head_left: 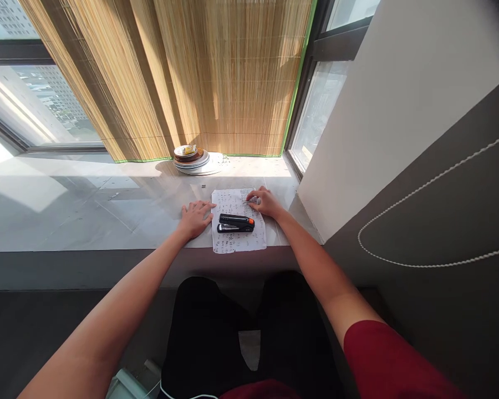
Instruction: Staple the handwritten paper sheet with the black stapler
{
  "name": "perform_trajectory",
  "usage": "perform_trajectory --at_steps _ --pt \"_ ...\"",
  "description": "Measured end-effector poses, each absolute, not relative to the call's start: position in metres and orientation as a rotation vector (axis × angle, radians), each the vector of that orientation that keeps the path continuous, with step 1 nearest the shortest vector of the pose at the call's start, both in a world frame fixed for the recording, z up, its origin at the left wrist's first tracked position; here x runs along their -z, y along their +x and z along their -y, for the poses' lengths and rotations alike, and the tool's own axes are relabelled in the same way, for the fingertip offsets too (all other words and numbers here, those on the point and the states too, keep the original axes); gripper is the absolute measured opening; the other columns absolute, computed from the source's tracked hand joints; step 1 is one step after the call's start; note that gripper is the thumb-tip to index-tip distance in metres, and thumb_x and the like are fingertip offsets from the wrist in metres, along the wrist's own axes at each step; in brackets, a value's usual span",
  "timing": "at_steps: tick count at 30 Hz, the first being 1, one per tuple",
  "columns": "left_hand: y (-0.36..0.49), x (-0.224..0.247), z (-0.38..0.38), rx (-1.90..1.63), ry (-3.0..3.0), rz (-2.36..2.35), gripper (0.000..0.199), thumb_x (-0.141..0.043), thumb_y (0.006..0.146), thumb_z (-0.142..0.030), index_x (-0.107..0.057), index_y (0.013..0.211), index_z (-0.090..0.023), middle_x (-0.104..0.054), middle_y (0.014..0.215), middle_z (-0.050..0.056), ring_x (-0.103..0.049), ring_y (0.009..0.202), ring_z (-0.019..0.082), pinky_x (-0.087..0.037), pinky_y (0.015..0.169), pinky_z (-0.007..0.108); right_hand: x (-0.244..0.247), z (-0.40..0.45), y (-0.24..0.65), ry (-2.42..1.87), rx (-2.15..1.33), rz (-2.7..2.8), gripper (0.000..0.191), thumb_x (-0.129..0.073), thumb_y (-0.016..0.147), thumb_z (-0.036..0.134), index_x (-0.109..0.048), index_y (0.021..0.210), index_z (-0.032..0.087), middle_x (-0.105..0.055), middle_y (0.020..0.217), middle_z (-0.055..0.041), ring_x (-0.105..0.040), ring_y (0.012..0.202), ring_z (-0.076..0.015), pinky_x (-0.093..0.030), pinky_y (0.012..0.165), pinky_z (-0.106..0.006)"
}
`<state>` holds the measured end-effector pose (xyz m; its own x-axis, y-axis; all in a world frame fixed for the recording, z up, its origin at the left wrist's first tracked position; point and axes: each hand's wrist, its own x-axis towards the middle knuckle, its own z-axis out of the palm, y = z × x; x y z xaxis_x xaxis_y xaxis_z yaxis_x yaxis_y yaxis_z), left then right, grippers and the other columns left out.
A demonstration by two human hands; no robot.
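Note:
A sheet of paper [239,242] covered in handwriting lies on the window sill. Across its middle rests a black stapler [236,223] with an orange patch at its right end. My left hand [195,219] lies flat at the sheet's left edge, fingers spread, some fingertips touching the paper. Over the upper right of the sheet, my right hand [266,203] is closed with its fingers curled together. Something small and greyish shows by its fingertips, too small to name.
A stack of plates [195,164] stands at the back of the sill [87,216], against a bamboo blind [233,83]. A small dark piece [203,186] lies behind the paper. A wall [382,111] closes off the right side, with a beaded cord [399,195] hanging in front.

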<state>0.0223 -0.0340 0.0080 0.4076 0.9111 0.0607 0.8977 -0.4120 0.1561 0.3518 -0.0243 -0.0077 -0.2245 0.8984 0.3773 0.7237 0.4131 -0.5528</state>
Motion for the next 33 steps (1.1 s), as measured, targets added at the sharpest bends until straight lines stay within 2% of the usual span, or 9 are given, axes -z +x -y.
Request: perform_trajectory --at_steps 5,10,17,26,28,33 --pt "0.0214 -0.0092 0.0333 -0.209 2.562 -1.628 0.053 -0.034 0.106 -0.05 -0.054 0.154 -0.039 -0.05 0.16 0.005 -0.041 0.145 0.037 -0.027 0.121 0.065 0.0111 0.0202 0.3521 -1.34 -0.325 2.034 0.015 -0.075 0.087 0.018 -0.078 0.1 0.024 -0.066 0.096 -0.0061 -0.061 0.101 -0.026 -0.045 0.103 -0.045" --pt "0.02 -0.0092 0.0316 -0.24 2.551 -1.612 0.057 -0.027 0.108 -0.054 -0.044 0.161 -0.042 -0.054 0.156 0.005 -0.042 0.144 0.037 -0.028 0.12 0.063 0.0136 0.018 0.3516 -1.349 -0.306 2.02 0.012 -0.077 0.087 0.019 -0.079 0.098 0.024 -0.065 0.094 -0.0059 -0.062 0.098 -0.0251 -0.045 0.1 -0.042" --pt "0.0199 -0.0087 0.0312 -0.28 2.534 -1.597 0.057 -0.027 0.107 -0.056 -0.052 0.155 -0.038 -0.055 0.153 0.007 -0.043 0.142 0.038 -0.027 0.119 0.064 0.0177 0.0149 0.3513 -1.344 -0.311 2.013 0.01 -0.078 0.088 0.02 -0.078 0.096 0.025 -0.067 0.093 -0.0055 -0.061 0.101 -0.0259 -0.044 0.101 -0.043" --pt "0.0201 -0.008 0.0306 -0.289 2.53 -1.588 0.056 -0.03 0.107 -0.057 -0.051 0.155 -0.038 -0.056 0.152 0.008 -0.043 0.141 0.038 -0.026 0.119 0.064 0.0182 0.0135 0.3502 -1.322 -0.294 2.013 0.01 -0.077 0.087 0.017 -0.078 0.094 0.024 -0.065 0.09 -0.0053 -0.061 0.099 -0.0252 -0.046 0.095 -0.04" --pt "0.0201 -0.008 0.0305 -0.289 2.525 -1.587 0.057 -0.03 0.106 -0.058 -0.047 0.158 -0.039 -0.056 0.151 0.008 -0.043 0.141 0.038 -0.026 0.119 0.064 0.0179 0.0142 0.3497 -1.323 -0.297 2.005 0.01 -0.076 0.087 0.016 -0.078 0.094 0.023 -0.064 0.091 -0.0054 -0.061 0.097 -0.0247 -0.047 0.094 -0.039" --pt "0.0206 -0.0097 0.0306 -0.308 2.517 -1.594 0.067 -0.03 0.106 -0.058 -0.021 0.17 -0.039 -0.058 0.148 0.01 -0.045 0.138 0.039 -0.028 0.117 0.063 0.0166 0.016 0.3482 -1.309 -0.287 2.003 0.01 -0.076 0.086 0.016 -0.077 0.092 0.023 -0.061 0.091 -0.0053 -0.061 0.097 -0.0249 -0.048 0.095 -0.041"
